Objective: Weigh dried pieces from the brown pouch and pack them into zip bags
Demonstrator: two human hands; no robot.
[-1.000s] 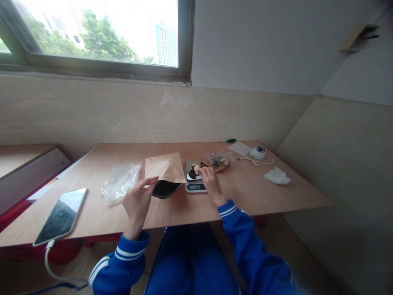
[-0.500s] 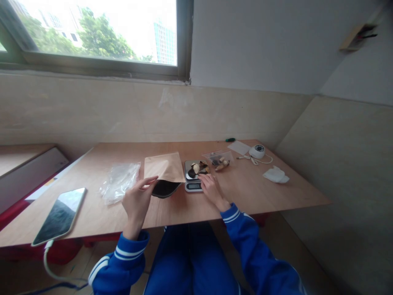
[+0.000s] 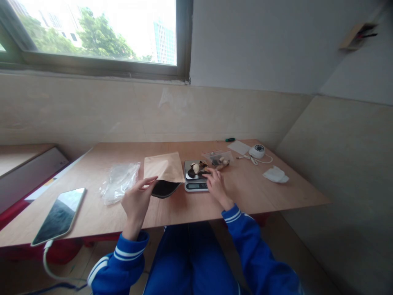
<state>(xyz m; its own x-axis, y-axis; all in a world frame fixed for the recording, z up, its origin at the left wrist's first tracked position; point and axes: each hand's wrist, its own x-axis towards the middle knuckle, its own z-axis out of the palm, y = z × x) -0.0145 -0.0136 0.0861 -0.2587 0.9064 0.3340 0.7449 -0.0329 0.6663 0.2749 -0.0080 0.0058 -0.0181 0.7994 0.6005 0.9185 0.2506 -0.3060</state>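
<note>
My left hand (image 3: 138,200) pinches the near edge of a brown kraft paper bag (image 3: 166,166), which lies flat with its dark mouth gaping toward me. Right beside the bag stands a small digital kitchen scale (image 3: 188,166) with a lit display. On its metal pan sits a heap of dark and cream dried pieces (image 3: 195,168), which look like dried mushrooms. My right hand (image 3: 217,186) is at the right side of the pan, its thumb and fingers closed around one of the pieces. The fingertips partly hide that piece.
A clear zip bag (image 3: 229,155) with similar pieces lies behind my right hand. Farther right are a white camera (image 3: 257,151) with a cable, a white paper sheet (image 3: 238,147) and a crumpled tissue (image 3: 276,175). Clear plastic bags (image 3: 121,180) and a plugged-in phone (image 3: 59,217) lie left.
My right hand has shifted slightly right and back from the front of the pan, uncovering more of the scale's display panel. The left hand stays on the paper bag.
</note>
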